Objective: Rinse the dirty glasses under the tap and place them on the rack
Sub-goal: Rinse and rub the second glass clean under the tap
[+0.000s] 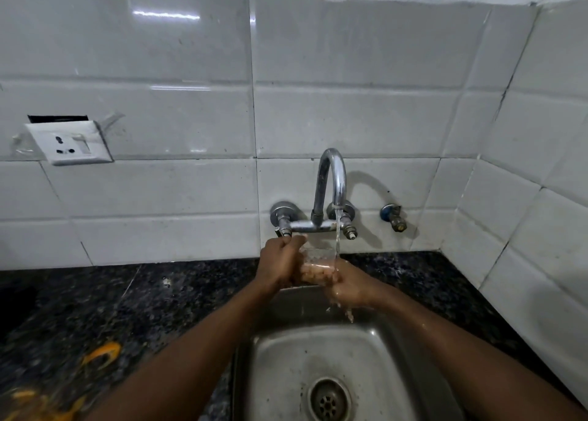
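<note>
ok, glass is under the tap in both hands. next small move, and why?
Probably turn the glass so the stream sweeps the rest of it: water lands at its right side, by the right hand, while the left hand covers the other side. No rack in view.

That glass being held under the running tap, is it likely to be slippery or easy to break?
Probably slippery: water from the tap runs over the glass and both hands, left hand and right hand, look wet. It looks clear and thin, so likely fragile if it dropped into the steel sink. Gripping it with both hands seems sensible.
</note>
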The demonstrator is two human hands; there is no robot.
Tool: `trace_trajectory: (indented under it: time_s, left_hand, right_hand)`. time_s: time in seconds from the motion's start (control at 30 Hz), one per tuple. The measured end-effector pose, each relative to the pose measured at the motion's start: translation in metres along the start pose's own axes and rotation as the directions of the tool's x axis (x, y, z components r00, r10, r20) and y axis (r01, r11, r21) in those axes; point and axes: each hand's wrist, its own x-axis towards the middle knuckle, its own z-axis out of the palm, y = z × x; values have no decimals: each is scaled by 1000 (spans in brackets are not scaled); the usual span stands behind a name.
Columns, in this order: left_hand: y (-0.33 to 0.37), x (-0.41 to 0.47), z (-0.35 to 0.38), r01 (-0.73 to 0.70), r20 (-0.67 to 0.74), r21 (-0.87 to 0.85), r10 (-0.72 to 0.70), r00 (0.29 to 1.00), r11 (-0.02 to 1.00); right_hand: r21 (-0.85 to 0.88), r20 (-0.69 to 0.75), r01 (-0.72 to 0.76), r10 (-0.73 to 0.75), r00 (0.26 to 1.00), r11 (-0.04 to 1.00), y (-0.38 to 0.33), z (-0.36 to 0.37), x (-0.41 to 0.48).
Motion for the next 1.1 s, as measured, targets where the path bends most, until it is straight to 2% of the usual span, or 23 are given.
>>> trace_trajectory:
  time_s: [0.03,0.07,0.1,0.17,0.23,0.27,0.33,0.4,0.43,0.47,0.53,0.6,0.63,0.67,0.7,0.77,0.8,0.83,0.9,0.97,1.0,1.03,1.1]
  left_hand:
    - [-1,-4,1,-139,-64,37,141,988,990]
    - [-2,-6,2,-218,-108,79,226,968,973]
    - [-3,-4,4,-228,-117,108,240,964,968]
    - [1,3,7,-23,-49,118,29,998,993]
    - [7,6,9,192,42,159,-201,979,968]
    - [5,6,10,183,56,175,-195,979,967]
    - [2,2,13,-25,15,136,23,1000,990]
    - [2,-8,14,-252,-63,137,262,963,958]
    - [1,-9,14,-297,-105,169,317,943,940]
    - [1,-7,14,-271,-134,216,303,943,938]
    - [9,1,15,-18,-90,288,46,995,957]
    - [19,2,10,244,-9,317,-255,967,916]
    - [20,2,9,262,8,294,-276,961,919]
    - [18,2,9,195,10,266,-205,979,944]
    - [17,1,9,43,-23,248,-38,999,968]
    - [8,-7,8,-274,-53,306,304,951,912]
    - [4,-7,9,-328,-73,337,372,925,882]
    - [2,-5,8,-287,-91,342,336,938,895]
    - [3,3,7,18,-83,321,9,997,947]
    - [5,3,6,290,-4,257,-299,954,922]
    - [4,2,6,309,29,208,-322,946,928]
    - [3,1,7,258,24,148,-264,964,955]
    - [-2,-4,8,-20,-85,121,31,996,992]
  right_hand:
    - [55,-28,-11,13,1000,998,0,1,-1]
    - [10,-35,17,-17,999,1000,-2,2,-3]
    - [16,-35,12,-12,999,1000,-2,2,-6]
    - [-70,-34,64,-67,997,995,-5,1,-11]
    - [-206,7,151,-153,988,967,-7,-5,-16]
    - [-215,13,162,-163,987,963,-5,-5,-20]
    - [-120,-14,102,-105,994,987,3,-5,-17]
    - [105,-46,-2,7,999,994,5,1,-14]
    - [189,-62,-22,34,998,982,7,5,-14]
    - [196,-95,-1,20,995,981,5,6,-15]
    - [201,-105,21,0,994,979,-4,7,-18]
    - [92,-32,80,-78,996,993,-5,8,-19]
    - [99,-20,68,-66,998,993,-1,9,-19]
    - [139,-47,29,-22,999,990,5,11,-17]
    - [204,-83,-5,23,996,979,8,13,-14]
    - [304,-133,-77,122,984,950,12,16,-8]
    - [282,-142,-80,124,982,956,12,17,-6]
    - [252,-146,-66,106,984,965,11,18,-5]
    - [89,-116,-8,18,993,996,2,17,-8]
    - [-42,-44,29,-31,999,999,2,10,-9]
    - [-45,-14,19,-20,1000,999,4,9,-9]
    - [3,-16,2,-2,1000,1000,6,9,-7]
    - [134,-95,-90,103,990,987,7,7,-1]
